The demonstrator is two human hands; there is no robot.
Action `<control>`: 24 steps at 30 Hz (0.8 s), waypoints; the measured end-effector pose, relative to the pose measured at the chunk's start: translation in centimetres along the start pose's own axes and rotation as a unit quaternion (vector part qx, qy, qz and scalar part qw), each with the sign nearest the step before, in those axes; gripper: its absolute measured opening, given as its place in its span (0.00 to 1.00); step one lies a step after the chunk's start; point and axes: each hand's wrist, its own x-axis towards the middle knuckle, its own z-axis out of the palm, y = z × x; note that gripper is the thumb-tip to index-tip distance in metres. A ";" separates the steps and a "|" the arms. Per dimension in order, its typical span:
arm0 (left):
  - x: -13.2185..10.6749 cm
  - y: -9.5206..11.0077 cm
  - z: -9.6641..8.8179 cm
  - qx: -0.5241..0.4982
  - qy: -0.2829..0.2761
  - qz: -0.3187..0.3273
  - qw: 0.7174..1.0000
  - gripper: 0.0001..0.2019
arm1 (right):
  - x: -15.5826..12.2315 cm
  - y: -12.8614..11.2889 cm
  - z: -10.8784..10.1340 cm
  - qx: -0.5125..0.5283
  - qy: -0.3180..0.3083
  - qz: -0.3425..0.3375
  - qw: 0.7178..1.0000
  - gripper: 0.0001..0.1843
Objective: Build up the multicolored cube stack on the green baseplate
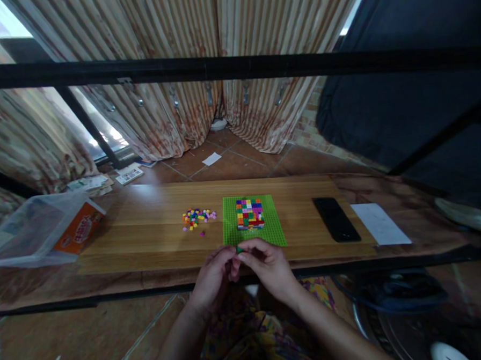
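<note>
A small green toy brick (239,250) is pinched between the fingertips of both hands, just in front of the board's near edge. My left hand (216,272) is closed on it from the left, and my right hand (269,264) from the right, its fingers partly covering the brick. Right behind them lies a bright green studded baseplate (273,221). On it stands a block built of many-coloured bricks (250,214). A pile of loose coloured bricks (198,217) is spread left of the baseplate, with a single magenta brick (202,233) apart from it.
A wooden board (146,222) carries all this. A black phone (336,219) lies at its right, beside a white sheet (380,223). At the left stands a clear plastic box (32,212) with an orange label. A dark metal bar (234,67) crosses beyond the board.
</note>
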 end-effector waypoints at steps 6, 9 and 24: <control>0.8 -0.8 1.1 -0.077 0.004 -0.043 0.996 0.12 | -0.2 0.6 -0.6 -0.060 0.066 -0.021 0.996 0.07; 1.4 -1.2 1.4 -0.106 0.000 -0.066 0.992 0.12 | 0.0 1.2 -1.1 -0.041 0.081 -0.011 0.996 0.07; 6.9 2.0 -6.6 0.661 0.235 0.128 0.702 0.13 | 6.8 2.8 -4.5 -0.443 0.140 -0.123 0.877 0.08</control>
